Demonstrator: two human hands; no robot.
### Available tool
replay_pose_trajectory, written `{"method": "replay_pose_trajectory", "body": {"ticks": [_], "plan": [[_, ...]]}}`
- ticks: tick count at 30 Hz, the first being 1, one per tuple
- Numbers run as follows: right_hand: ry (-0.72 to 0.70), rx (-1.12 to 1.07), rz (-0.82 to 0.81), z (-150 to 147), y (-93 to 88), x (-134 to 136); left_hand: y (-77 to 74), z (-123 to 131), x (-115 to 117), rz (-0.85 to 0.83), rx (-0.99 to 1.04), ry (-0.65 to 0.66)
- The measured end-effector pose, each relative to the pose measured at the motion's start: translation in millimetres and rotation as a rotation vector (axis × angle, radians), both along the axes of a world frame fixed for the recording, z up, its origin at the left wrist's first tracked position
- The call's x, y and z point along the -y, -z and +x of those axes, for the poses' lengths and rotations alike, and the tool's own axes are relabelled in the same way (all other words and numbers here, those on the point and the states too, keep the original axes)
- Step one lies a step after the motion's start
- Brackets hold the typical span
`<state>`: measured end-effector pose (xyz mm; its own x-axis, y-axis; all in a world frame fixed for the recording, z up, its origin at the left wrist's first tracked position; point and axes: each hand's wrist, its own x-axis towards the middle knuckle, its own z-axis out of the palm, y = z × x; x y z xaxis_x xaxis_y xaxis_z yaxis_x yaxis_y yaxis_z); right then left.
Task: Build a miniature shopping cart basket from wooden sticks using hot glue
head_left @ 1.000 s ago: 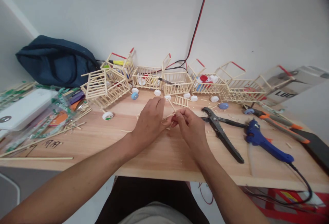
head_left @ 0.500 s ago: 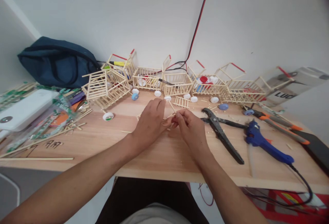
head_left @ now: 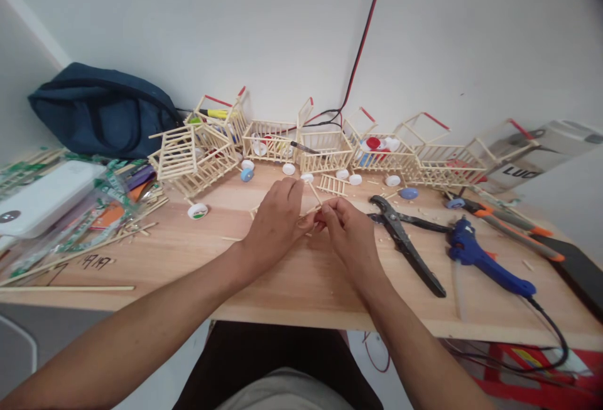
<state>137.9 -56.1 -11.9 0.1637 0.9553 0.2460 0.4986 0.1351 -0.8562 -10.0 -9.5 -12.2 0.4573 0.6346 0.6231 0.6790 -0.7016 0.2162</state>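
Observation:
My left hand and my right hand meet at the middle of the wooden table. Both are closed in a pinch on a small piece made of thin wooden sticks. One stick slants up and away between the fingertips and carries a white bottle cap at its far end. Most of the piece is hidden under my fingers.
A row of stick-built carts with cap wheels lines the wall. Black pliers, a blue glue gun and orange-handled cutters lie to the right. At the left are a dark blue bag, packets and loose sticks.
Almost nothing has moved; both hands stay pinched on the stick piece, with only a slight shift of the view.

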Motion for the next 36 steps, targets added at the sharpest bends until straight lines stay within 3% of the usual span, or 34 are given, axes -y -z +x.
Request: {"method": "replay_pose_trajectory", "body": {"ticks": [36], "plan": [[-0.028, -0.023, 0.006, 0.9, 2.1, 0.0, -0.3, 0.1, -0.2, -0.003, -0.037, -0.010]]}}
